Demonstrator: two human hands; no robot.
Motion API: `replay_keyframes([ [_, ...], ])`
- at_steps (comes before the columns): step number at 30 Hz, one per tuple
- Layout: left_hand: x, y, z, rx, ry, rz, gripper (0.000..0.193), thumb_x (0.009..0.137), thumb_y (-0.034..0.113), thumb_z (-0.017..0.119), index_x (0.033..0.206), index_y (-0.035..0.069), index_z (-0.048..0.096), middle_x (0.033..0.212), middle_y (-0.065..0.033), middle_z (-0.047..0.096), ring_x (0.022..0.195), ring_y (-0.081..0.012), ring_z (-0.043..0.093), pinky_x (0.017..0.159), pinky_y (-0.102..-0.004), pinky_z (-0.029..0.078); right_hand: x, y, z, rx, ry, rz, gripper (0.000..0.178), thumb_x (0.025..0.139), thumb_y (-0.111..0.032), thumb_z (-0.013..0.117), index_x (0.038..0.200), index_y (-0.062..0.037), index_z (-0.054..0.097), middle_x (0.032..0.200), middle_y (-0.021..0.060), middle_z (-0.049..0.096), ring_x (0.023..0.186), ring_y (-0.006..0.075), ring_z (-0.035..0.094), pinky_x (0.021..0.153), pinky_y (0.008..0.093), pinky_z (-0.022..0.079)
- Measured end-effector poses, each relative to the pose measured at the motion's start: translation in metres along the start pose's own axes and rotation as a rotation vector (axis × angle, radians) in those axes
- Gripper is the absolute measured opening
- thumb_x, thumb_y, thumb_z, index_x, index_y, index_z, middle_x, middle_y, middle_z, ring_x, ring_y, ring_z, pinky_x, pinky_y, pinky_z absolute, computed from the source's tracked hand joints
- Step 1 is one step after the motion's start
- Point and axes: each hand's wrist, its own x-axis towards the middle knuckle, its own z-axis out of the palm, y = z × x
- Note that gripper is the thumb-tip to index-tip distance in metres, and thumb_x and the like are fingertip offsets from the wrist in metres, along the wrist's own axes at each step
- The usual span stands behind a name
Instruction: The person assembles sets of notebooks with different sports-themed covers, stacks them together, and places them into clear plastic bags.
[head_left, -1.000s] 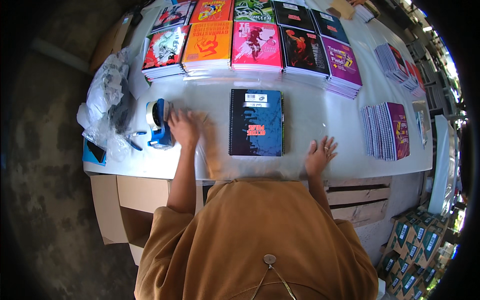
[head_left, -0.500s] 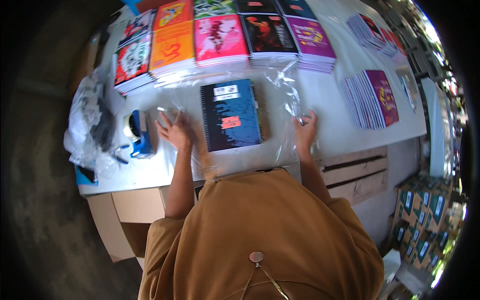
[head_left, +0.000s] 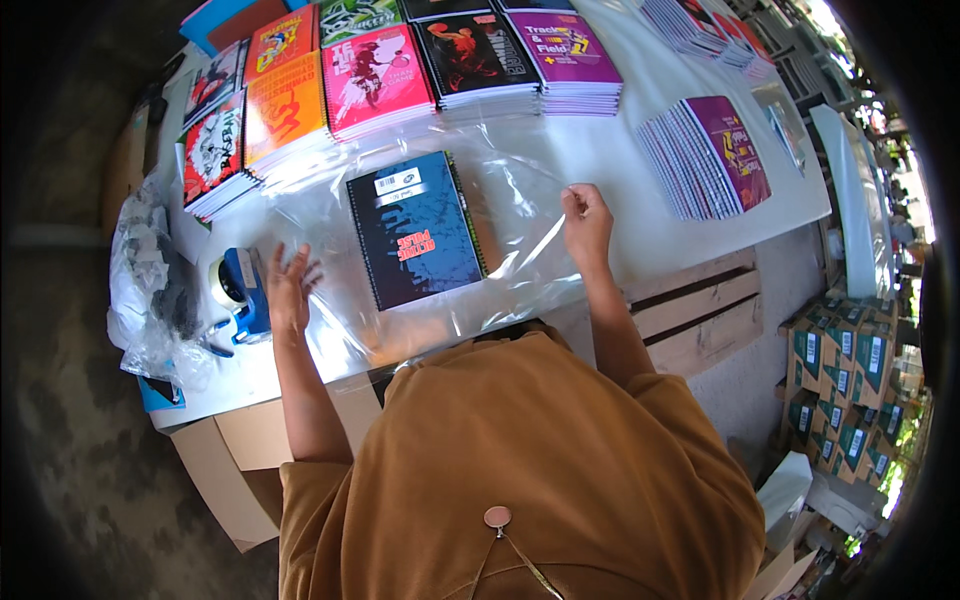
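A spiral-bound notebook [head_left: 415, 225] with a dark blue and black cover lies on the white table, with more of them seemingly beneath it. Around it spreads a clear plastic sheet [head_left: 520, 225], shiny and wrinkled. At the sheet's right edge, my right hand [head_left: 588, 228] is closed in a pinch, and the film is drawn taut toward it. My left hand [head_left: 291, 285] is on the left side of the sheet with its fingers spread. Whether its fingertips touch the film I cannot tell. A blue tape dispenser [head_left: 245, 290] stands just left of that hand.
Stacks of colourful spiral notebooks [head_left: 378, 80] line the table's far side. A fanned stack of purple notebooks [head_left: 700, 160] lies at the right. Crumpled clear plastic [head_left: 150, 285] sits at the left edge. Below are an open cardboard box [head_left: 235, 440] and stacked printed cartons [head_left: 840, 370].
My right hand has turned and closed, pulling the film's edge tighter. My left hand has moved outward, toward the tape dispenser. The whole view has shifted and tilted.
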Motion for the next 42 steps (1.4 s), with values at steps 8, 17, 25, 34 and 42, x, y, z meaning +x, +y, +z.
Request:
replay_keyframes([
  [8,-0.002,0.019,-0.004,0.289,-0.402,-0.168,0.028,0.086,0.028,0.063,0.067,0.007,0.059,0.098,-0.0074,0.064,0.082,-0.0146,0.059,0.072,-0.0266,0.044,0.028,-0.063,0.005,-0.262,-0.345,-0.035,0.061,0.075,-0.025,0.072,0.125,-0.0008,0.047,0.069,0.0144,0.065,0.066,0.0309,0.063,0.065,0.0375,0.048],
  [17,0.005,0.011,0.056,0.314,-0.738,0.178,0.022,0.083,0.007,0.061,0.062,0.003,0.054,0.151,-0.0168,0.015,0.138,-0.0186,0.022,0.104,-0.0333,0.025,0.047,-0.073,0.008,-0.251,-0.778,-0.354,0.026,0.077,-0.024,0.070,0.072,0.0006,0.065,0.126,0.0205,0.051,0.120,0.0307,0.046,0.097,0.0363,0.037],
  [25,-0.039,-0.025,0.119,1.004,-0.575,0.610,0.018,0.081,0.019,0.059,0.089,0.003,0.059,0.149,-0.0259,0.007,0.139,-0.0388,0.008,0.110,-0.0488,0.006,-0.031,-0.057,0.106,0.453,-0.680,-0.292,0.026,0.085,-0.021,0.058,0.074,0.0021,0.059,0.149,0.0215,0.015,0.139,0.0377,0.010,0.111,0.0447,0.009],
  [34,0.040,0.006,0.083,0.644,-1.008,0.183,0.079,0.070,-0.005,0.046,0.144,0.006,0.020,0.141,-0.0218,0.034,0.130,-0.0330,0.035,0.108,-0.0400,0.025,-0.046,-0.080,0.122,-0.265,-0.551,-0.600,0.023,0.082,-0.026,0.060,0.072,-0.0064,0.065,0.147,0.0239,0.021,0.138,0.0393,0.014,0.111,0.0472,0.010],
  [42,0.165,0.047,0.165,1.105,-0.859,1.482,0.019,0.076,0.029,0.065,0.076,0.010,0.061,0.074,-0.0083,0.061,0.074,-0.0247,0.061,0.069,-0.0358,0.048,-0.044,-0.082,0.121,-0.289,-0.571,-0.595,0.024,0.081,-0.027,0.060,0.070,-0.0062,0.062,0.146,0.0225,0.023,0.138,0.0371,0.015,0.112,0.0471,0.010],
])
